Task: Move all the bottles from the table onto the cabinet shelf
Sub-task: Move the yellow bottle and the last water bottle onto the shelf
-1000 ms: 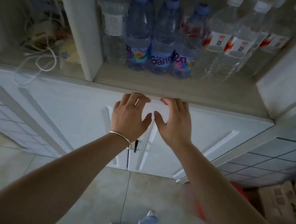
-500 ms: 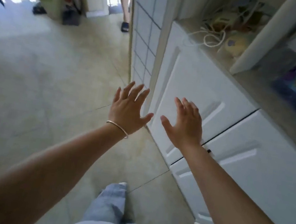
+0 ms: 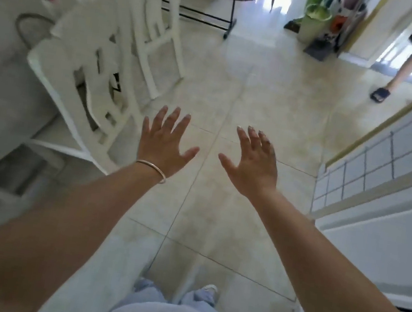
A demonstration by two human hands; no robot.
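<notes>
Head view: the camera looks down on a tiled floor (image 3: 264, 89), which serves as the landmark for the lines below.
Floor: pale beige tiles with thin dark grout lines, filling the middle of the picture.
Table: a blurred grey-white table (image 3: 0, 85) lies at the floor's left edge; only part of it shows, and whether any bottle stands on it cannot be told.
Bottles: none can be made out anywhere around the floor, so their place cannot be told from this view.
Cabinet: a white cabinet (image 3: 386, 238) runs along the floor's right edge, with a tiled wall (image 3: 387, 160) just above it.
Chairs: white chairs (image 3: 100, 63) stand on the floor's left side, just beside the table.
Second person: a bare leg in a dark sandal (image 3: 380, 94) stands at the floor's far right corner, near a doorway.
Bin: a pale green bin (image 3: 315, 22) sits at the floor's far edge, beside a rack of blurred items.
Left hand: the left hand (image 3: 163, 143) hangs over the floor's centre, palm down, fingers straight and spread, holding nothing.
Right hand: the right hand (image 3: 255, 163) hangs just beside it over the same tiles, fingers straight and spread, holding nothing.
Bracelet: a thin metal bracelet (image 3: 153, 167) circles the left wrist.
</notes>
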